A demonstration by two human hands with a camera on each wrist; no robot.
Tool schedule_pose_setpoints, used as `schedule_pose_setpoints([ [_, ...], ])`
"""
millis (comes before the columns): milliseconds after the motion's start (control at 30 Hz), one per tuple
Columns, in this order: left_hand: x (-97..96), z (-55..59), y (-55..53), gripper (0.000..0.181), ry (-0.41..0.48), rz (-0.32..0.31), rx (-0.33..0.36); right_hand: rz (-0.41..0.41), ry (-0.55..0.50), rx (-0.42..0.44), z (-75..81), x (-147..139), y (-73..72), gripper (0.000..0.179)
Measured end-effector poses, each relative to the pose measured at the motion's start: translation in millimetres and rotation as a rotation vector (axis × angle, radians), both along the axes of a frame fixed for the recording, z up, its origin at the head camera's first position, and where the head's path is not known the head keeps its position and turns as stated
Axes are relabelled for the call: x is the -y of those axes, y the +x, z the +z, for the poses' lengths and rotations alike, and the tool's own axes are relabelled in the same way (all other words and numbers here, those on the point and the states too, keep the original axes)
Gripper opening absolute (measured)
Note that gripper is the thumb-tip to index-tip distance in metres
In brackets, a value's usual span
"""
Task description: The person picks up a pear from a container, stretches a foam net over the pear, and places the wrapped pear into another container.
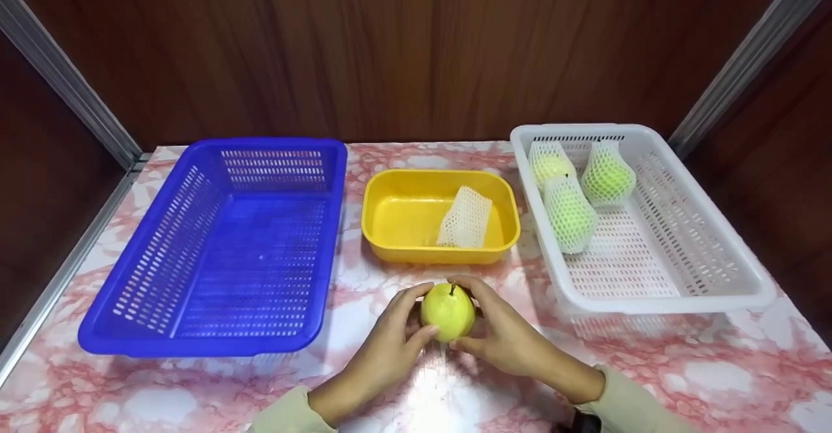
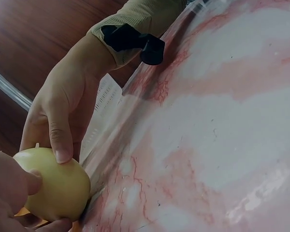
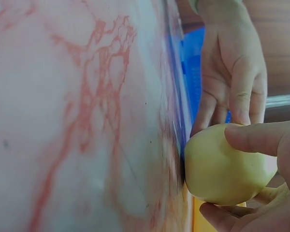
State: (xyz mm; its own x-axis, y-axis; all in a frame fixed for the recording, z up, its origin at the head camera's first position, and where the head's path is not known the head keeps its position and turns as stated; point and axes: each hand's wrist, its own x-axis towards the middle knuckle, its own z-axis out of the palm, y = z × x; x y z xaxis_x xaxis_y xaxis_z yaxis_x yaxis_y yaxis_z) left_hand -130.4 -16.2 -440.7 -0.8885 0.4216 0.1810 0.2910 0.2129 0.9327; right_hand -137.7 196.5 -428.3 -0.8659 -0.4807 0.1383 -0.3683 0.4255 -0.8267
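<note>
A bare yellow-green pear (image 1: 447, 313) with a short dark stem is held between both hands in front of the yellow tub. My left hand (image 1: 394, 337) grips its left side, thumb at the front and fingers curled behind. From the other side my right hand (image 1: 504, 337) grips it the same way. In the left wrist view the pear (image 2: 58, 186) is seen close up, a thumb pressed on its skin. The right wrist view shows the pear's (image 3: 222, 166) rounded base close by the marbled tabletop, with fingers under and over it.
A yellow tub (image 1: 442, 255) behind the hands holds a white foam net sleeve (image 1: 465, 218). At left stands a blue perforated basket (image 1: 214, 347). The white basket (image 1: 669, 304) at right holds three pears in foam nets, one being a netted pear (image 1: 569, 215) at its left wall.
</note>
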Motion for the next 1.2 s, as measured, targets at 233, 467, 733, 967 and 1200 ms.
schedule_pose_setpoints([
  [233,-3.3,-0.6,-0.3,0.054,-0.002,0.003,-0.009,0.014,-0.013,-0.001,-1.5,-3,-1.2,0.078],
  [467,-4.3,0.3,0.2,0.056,-0.025,0.011,-0.004,0.042,-0.027,0.033,-0.7,-7,-0.7,0.077],
  [733,-5.0,1.3,0.0,0.057,-0.023,0.021,-0.016,0.036,-0.064,0.088,4.4,-11,0.4,0.081],
  [967,-5.5,0.5,-0.5,0.056,-0.032,0.017,-0.009,-0.033,-0.114,0.095,12.9,-16,-3.9,0.066],
  [1200,-5.2,-0.6,0.1,0.056,-0.023,0.025,-0.002,-0.342,-0.318,0.309,9.3,-13,-15.0,0.035],
])
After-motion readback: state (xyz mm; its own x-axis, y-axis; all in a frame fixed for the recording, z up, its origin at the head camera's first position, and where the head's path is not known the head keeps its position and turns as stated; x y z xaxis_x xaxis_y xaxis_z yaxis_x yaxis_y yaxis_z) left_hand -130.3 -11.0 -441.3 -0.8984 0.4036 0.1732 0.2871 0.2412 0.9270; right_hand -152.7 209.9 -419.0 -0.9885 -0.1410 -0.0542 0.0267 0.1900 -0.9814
